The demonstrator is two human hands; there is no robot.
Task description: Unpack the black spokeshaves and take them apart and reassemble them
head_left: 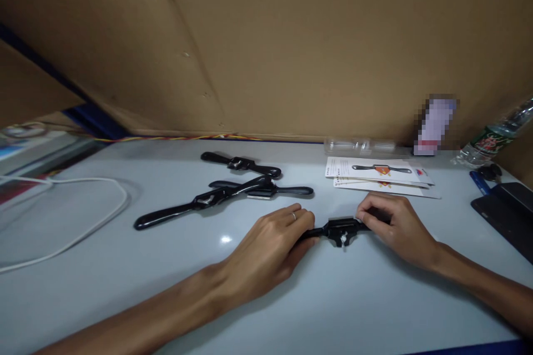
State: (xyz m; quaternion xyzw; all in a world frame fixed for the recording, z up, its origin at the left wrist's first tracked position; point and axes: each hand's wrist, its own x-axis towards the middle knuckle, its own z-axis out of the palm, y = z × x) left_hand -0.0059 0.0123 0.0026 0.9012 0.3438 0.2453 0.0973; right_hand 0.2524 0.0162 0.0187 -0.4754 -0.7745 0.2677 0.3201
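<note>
A black spokeshave [342, 228] is held level just over the grey-white tabletop, one handle in each hand. My left hand [278, 238], with a ring on one finger, wraps round its left handle. Round the right handle the fingers of my right hand [395, 227] are closed. A silver screw shows at the middle of the tool's body, facing me. Farther back on the left lie other black spokeshaves: one alone [240, 164], and one [204, 199] crossing over another [287, 191].
Printed cards [375, 170] showing a spokeshave lie behind my right hand, with a clear plastic package [360, 147] beyond. To the right are a plastic bottle [487, 144], a blurred-out upright item [435, 125] and a dark phone-like object [506, 213]. A white cable [95, 227] loops on the left.
</note>
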